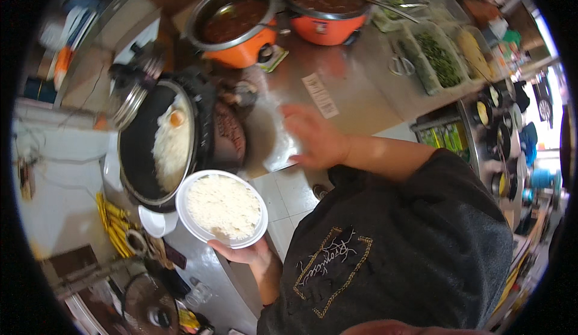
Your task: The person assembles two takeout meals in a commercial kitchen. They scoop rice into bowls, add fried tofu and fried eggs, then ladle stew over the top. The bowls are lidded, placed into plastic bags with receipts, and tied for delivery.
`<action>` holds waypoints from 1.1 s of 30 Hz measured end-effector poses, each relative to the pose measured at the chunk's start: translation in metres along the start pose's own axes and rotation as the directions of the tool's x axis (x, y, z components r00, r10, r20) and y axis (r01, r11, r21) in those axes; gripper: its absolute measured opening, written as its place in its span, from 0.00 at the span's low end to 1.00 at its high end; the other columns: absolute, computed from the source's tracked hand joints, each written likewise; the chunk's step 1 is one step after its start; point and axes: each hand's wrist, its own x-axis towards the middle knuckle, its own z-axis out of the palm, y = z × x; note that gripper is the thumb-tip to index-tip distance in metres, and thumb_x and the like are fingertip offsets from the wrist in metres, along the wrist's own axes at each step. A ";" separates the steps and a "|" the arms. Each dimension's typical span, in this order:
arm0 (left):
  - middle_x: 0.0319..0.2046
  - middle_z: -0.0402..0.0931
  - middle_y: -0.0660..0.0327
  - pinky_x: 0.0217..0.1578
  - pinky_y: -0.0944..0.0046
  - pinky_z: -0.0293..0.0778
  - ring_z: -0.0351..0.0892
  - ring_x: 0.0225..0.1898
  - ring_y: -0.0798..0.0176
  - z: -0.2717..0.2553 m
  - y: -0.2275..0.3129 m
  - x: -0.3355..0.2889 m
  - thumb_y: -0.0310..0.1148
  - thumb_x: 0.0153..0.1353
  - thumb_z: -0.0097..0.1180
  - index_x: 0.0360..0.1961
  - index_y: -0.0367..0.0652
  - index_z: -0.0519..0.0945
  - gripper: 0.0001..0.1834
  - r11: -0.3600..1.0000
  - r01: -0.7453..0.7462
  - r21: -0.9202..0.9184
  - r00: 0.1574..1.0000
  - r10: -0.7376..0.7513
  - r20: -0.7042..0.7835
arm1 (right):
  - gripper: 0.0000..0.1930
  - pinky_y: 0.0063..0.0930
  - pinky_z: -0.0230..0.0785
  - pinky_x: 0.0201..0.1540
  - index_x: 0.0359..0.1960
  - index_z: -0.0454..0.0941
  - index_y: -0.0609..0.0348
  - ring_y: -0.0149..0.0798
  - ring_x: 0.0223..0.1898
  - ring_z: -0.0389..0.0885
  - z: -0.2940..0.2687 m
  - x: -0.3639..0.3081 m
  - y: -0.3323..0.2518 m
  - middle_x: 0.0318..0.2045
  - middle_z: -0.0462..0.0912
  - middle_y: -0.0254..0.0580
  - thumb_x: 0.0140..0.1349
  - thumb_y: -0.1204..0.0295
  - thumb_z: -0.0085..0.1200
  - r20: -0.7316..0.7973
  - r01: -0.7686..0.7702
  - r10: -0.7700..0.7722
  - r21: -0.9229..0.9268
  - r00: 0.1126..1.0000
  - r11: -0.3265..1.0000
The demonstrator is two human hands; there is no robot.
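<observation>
My left hand holds a round white bowl from below, its fingers hidden under it. Cooked white rice fills the bowl. Beside the bowl's rim is a large black rice cooker, its lid up, with more rice against one side of the pot. A small orange-brown round thing sits on that rice; its kind is unclear. My right hand hovers by the metal counter edge, smeared by motion, its fingers apart and nothing visible in them.
Two orange pots of reddish-brown food stand on the metal counter. Farther right are scissors and a tub of chopped greens. A small white dish and a dark phone lie near the cooker.
</observation>
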 end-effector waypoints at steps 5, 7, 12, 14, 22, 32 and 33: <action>0.64 0.58 0.54 0.61 0.46 0.61 0.61 0.63 0.48 -0.005 -0.048 -0.009 0.58 0.63 0.39 0.67 0.45 0.53 0.38 0.982 0.172 0.076 0.983 -0.176 0.053 | 0.18 0.40 0.67 0.50 0.47 0.78 0.48 0.50 0.49 0.72 -0.144 -0.084 0.038 0.49 0.74 0.45 0.53 0.68 0.58 0.214 -0.183 0.298 -0.434 0.930 0.882; 0.63 0.58 0.54 0.61 0.45 0.60 0.61 0.63 0.48 0.006 -0.065 -0.015 0.59 0.63 0.39 0.67 0.45 0.52 0.39 0.969 0.233 0.083 0.967 -0.240 0.083 | 0.15 0.38 0.67 0.51 0.45 0.79 0.51 0.49 0.49 0.73 -0.209 -0.119 0.064 0.46 0.75 0.45 0.53 0.70 0.57 0.028 -0.365 0.476 -0.603 0.879 0.709; 0.62 0.61 0.55 0.59 0.48 0.64 0.62 0.62 0.51 0.061 -0.126 -0.048 0.60 0.63 0.40 0.66 0.47 0.54 0.38 0.955 0.259 0.145 0.952 -0.278 0.131 | 0.15 0.39 0.64 0.55 0.47 0.77 0.55 0.53 0.52 0.71 -0.412 -0.231 0.129 0.47 0.75 0.50 0.58 0.68 0.53 -0.444 -0.719 0.646 -0.651 0.621 0.244; 0.61 0.64 0.55 0.56 0.51 0.69 0.65 0.60 0.53 0.089 -0.162 -0.065 0.59 0.63 0.40 0.65 0.45 0.57 0.37 0.953 0.279 0.121 0.942 -0.296 0.157 | 0.17 0.41 0.64 0.56 0.50 0.75 0.52 0.56 0.51 0.71 -0.495 -0.275 0.156 0.49 0.74 0.50 0.58 0.68 0.51 -0.507 -0.718 0.735 -0.695 0.450 -0.039; 0.62 0.63 0.57 0.61 0.48 0.60 0.61 0.63 0.52 0.215 -0.304 -0.137 0.57 0.61 0.47 0.65 0.48 0.58 0.37 0.887 0.461 0.020 0.885 -0.461 0.058 | 0.22 0.43 0.70 0.47 0.57 0.70 0.45 0.54 0.46 0.74 -0.641 -0.330 0.243 0.40 0.79 0.49 0.58 0.70 0.45 -0.089 -0.394 0.984 -0.919 0.154 -0.022; 0.64 0.60 0.60 0.64 0.51 0.55 0.58 0.65 0.55 0.281 -0.351 -0.178 0.57 0.60 0.48 0.66 0.48 0.58 0.38 0.914 0.401 0.064 0.910 -0.406 0.083 | 0.24 0.46 0.71 0.42 0.62 0.64 0.39 0.55 0.39 0.77 -0.543 -0.222 0.262 0.38 0.77 0.54 0.62 0.72 0.39 0.222 -0.581 0.830 -0.622 0.512 0.525; 0.64 0.60 0.60 0.64 0.51 0.55 0.58 0.65 0.55 0.283 -0.355 -0.179 0.57 0.59 0.48 0.66 0.48 0.58 0.38 0.909 0.410 0.079 0.905 -0.416 0.089 | 0.24 0.46 0.70 0.42 0.62 0.64 0.39 0.55 0.39 0.77 -0.520 -0.216 0.277 0.37 0.77 0.55 0.63 0.72 0.39 0.235 -0.635 0.840 -0.564 0.489 0.528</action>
